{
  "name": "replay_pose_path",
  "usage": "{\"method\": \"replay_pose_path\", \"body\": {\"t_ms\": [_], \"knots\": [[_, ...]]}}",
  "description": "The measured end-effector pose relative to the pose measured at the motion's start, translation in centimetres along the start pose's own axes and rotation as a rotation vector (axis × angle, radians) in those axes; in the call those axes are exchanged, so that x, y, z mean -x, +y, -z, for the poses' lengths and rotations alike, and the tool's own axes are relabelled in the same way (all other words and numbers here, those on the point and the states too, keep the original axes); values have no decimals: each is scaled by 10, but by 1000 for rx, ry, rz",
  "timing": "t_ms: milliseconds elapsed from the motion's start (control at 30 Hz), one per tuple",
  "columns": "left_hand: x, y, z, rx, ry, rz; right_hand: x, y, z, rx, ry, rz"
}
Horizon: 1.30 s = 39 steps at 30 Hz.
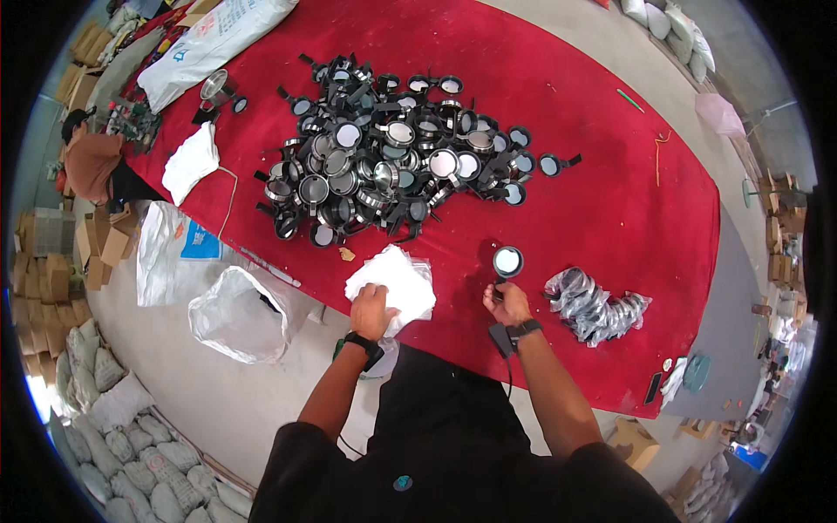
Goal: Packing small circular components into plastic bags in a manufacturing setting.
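Note:
My right hand [506,303] grips the black handle of a round magnifying glass [507,261], held over the red table cover [610,183]. My left hand [372,309] rests on a stack of white plastic bags [397,281] at the table's near edge, fingers curled onto the top sheet. A big heap of several black-handled magnifying glasses [392,152] lies farther out in the middle of the cloth. To the right of my right hand sits a pile of bagged magnifying glasses [595,305].
A white cloth [191,161] and a large white sack [214,39] lie at the table's left end. An open white bag [240,314] stands on the floor to my left. Another person [91,161] crouches at far left among cardboard boxes. Filled sacks [113,418] line the lower left.

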<state>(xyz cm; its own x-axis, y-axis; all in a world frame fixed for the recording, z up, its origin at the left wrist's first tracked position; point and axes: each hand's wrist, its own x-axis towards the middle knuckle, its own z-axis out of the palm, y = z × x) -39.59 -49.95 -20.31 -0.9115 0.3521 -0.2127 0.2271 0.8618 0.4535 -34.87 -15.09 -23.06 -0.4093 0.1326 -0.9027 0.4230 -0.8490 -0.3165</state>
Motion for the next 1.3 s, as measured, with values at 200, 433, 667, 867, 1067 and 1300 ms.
{"method": "replay_pose_path", "body": {"t_ms": [200,433,667,867,1067,1300], "knots": [[-6,-25,-11,160,-18,-60,84,-9,41,153,96,313],[-5,2,31,310,117,-136,138,-5,62,401,289,643],[-23,-16,41,266,76,-92,178,-2,52,197,18,394],[-19,5,71,136,90,-249,211,-7,48,55,-228,294],[-18,35,112,569,130,-88,218,-16,39,371,-376,389],[11,135,161,603,71,-139,238,-15,-34,974,-460,735]]}}
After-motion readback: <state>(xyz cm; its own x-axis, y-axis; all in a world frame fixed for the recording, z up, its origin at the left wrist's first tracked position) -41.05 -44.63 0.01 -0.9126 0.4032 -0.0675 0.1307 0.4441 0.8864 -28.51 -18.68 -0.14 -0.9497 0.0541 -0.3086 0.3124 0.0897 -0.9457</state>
